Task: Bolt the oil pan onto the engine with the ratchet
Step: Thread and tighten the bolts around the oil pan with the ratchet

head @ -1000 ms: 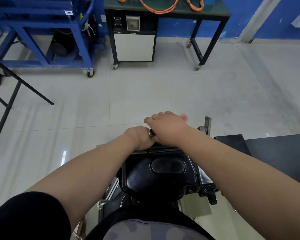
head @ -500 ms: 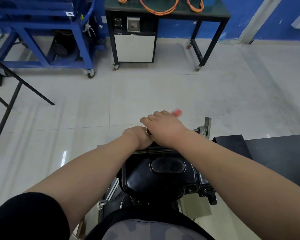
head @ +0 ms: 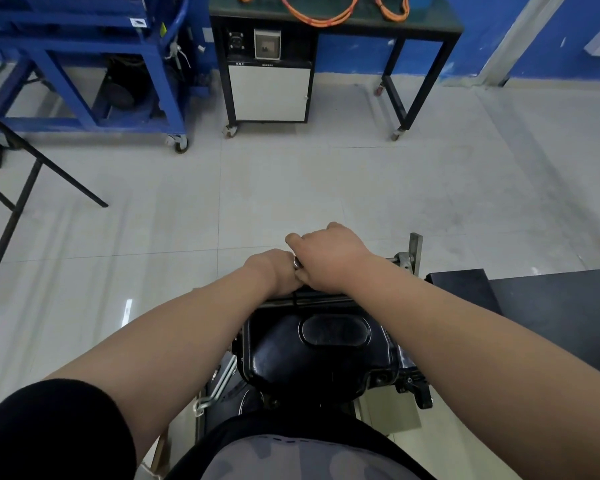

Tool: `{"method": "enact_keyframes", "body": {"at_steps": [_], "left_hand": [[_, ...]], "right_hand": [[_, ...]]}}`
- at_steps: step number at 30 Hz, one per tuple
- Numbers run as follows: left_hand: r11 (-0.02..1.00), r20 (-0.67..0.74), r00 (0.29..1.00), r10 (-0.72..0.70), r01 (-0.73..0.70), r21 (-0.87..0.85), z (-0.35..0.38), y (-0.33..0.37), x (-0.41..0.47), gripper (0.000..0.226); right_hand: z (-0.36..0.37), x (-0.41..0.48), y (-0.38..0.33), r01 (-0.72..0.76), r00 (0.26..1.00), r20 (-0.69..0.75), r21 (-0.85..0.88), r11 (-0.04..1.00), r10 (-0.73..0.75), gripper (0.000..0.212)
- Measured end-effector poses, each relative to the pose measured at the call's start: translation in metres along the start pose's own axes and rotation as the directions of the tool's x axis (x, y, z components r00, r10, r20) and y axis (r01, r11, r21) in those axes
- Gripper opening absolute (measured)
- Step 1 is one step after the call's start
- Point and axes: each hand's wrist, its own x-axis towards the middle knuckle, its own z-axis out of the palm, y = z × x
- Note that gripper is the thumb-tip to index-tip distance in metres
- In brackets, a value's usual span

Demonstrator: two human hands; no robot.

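While closed over the far rim of the black oil pan [head: 312, 355], both hands meet just beyond its raised oval panel. Left hand [head: 274, 271] curled into a fist, knuckles away from the camera, pressed against the right. Right hand [head: 329, 258] folded over the top and slightly farther out, fingers [head: 293, 240] wrapped down and left. Between the two, only a small shiny metal end of the ratchet [head: 297, 262] peeking out; handle and socket hidden under the palms, so probably gripped by both hands, though exactly which hand grips which part cannot be told. Bare forearms reaching in from the near left and near right, a black sleeve [head: 49, 431] at the near left edge.

Oil pan seated bottom-up on the engine [head: 409, 379], near centre, glossy, with dark engine parts and brackets showing along its right and near sides. A silver bent rod [head: 219, 382] sticking out at its near left. A grey metal upright of the stand [head: 414, 251] just right of the right wrist. A dark tabletop [head: 551, 306] at the right edge.

Pale tiled floor [head: 291, 188] beyond. Far left, a blue wheeled cart [head: 84, 74]; far centre, a black-framed bench [head: 423, 53] with a white cabinet [head: 269, 93] under it and orange cables [head: 312, 15] coiled on top.
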Motion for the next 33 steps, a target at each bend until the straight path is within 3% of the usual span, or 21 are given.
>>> {"method": "enact_keyframes", "body": {"at_steps": [6,12,15,17,19,20,22,24,25,28,33], "left_hand": [[0.999,0.013,0.999,0.031,-0.031,0.031,0.001,-0.001,0.005,0.022],[1.000,0.047,0.999,-0.007,0.007,-0.010,0.000,-0.008,0.012,0.021],[0.999,0.058,0.998,-0.039,0.041,-0.028,0.001,-0.016,0.015,0.023],[0.992,0.048,0.997,-0.066,0.070,-0.103,0.002,-0.025,0.013,0.022],[0.923,0.060,0.991,-0.120,0.133,-0.362,0.007,-0.034,0.006,0.031],[0.794,0.099,0.982,-0.159,0.187,-0.578,0.011,-0.039,0.002,0.031],[0.289,0.241,0.951,-0.195,0.290,-0.912,0.018,-0.045,-0.005,0.022],[-0.191,0.340,0.929,-0.146,0.311,-0.931,0.022,-0.050,-0.011,0.015],[-0.341,0.357,0.927,-0.117,0.300,-0.891,0.023,-0.051,-0.014,0.016],[-0.572,0.375,0.924,-0.078,0.267,-0.776,0.026,-0.049,-0.020,0.021],[-0.760,0.430,0.899,-0.087,0.219,-0.612,0.035,-0.036,-0.021,0.023]], "right_hand": [[-0.005,0.002,0.006,-0.001,0.997,0.082,0.043,0.999,-0.002,0.025],[-0.010,0.001,-0.010,-0.257,0.965,0.066,0.064,0.964,0.253,0.022],[-0.010,0.000,-0.015,-0.371,0.928,0.097,0.165,0.914,0.359,0.020],[-0.009,-0.002,-0.016,-0.430,0.903,0.117,0.237,0.871,0.414,0.021],[-0.006,-0.003,-0.017,-0.471,0.882,0.134,0.284,0.835,0.452,0.021],[-0.004,-0.004,-0.019,-0.485,0.874,0.135,0.298,0.822,0.466,0.020],[-0.001,-0.005,-0.022,-0.507,0.860,0.132,0.314,0.802,0.492,0.019],[0.002,-0.004,-0.024,-0.528,0.847,0.140,0.324,0.785,0.513,0.021],[0.003,-0.003,-0.025,-0.539,0.841,0.151,0.328,0.776,0.520,0.024],[0.006,-0.002,-0.028,-0.578,0.814,0.178,0.351,0.737,0.553,0.027],[0.010,-0.004,-0.028,-0.621,0.778,0.217,0.403,0.672,0.589,0.028]]}}
